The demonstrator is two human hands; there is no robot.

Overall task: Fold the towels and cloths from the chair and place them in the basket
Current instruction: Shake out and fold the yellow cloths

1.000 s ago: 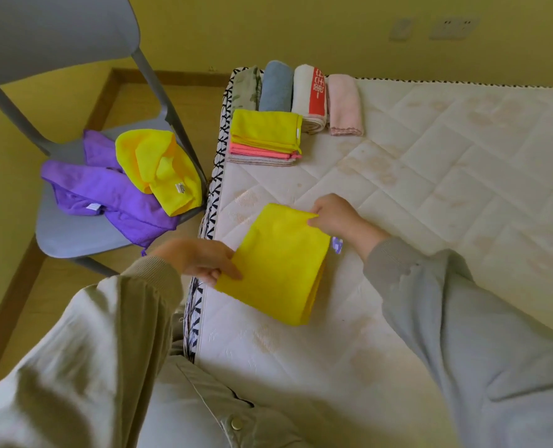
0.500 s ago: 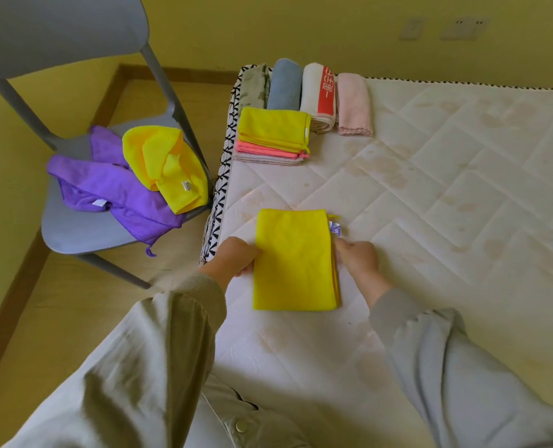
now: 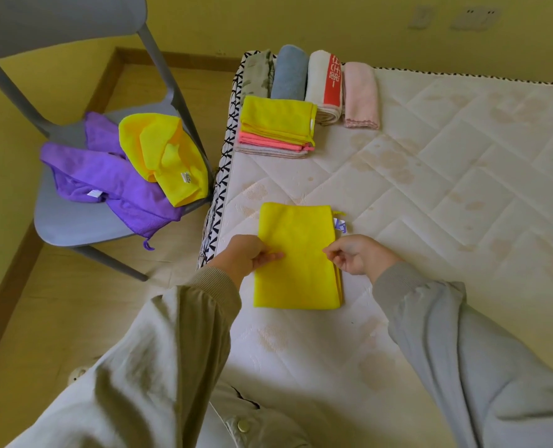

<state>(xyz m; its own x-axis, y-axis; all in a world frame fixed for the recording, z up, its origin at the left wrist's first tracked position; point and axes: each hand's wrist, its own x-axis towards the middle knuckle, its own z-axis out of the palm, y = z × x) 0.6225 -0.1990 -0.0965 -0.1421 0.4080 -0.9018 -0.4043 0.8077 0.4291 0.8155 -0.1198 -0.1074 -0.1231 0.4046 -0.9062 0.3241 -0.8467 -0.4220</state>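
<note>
The folded yellow cloth (image 3: 298, 263) lies flat on the mattress (image 3: 446, 189), close to its left edge, on the person's side. The left hand (image 3: 251, 257) grips the cloth's left side with the thumb on top. The right hand (image 3: 361, 253) pinches the right side with curled fingers. I think both hands take it at the middle so that the layers do not slide at the next fold or lift. The finished stack (image 3: 276, 127) and the rolled towels (image 3: 310, 82) wait at the far left corner, probably to go together later. On the chair (image 3: 74, 221) a purple cloth (image 3: 113, 185) and a crumpled yellow cloth (image 3: 162, 156) lie unfolded. I see no basket.
</note>
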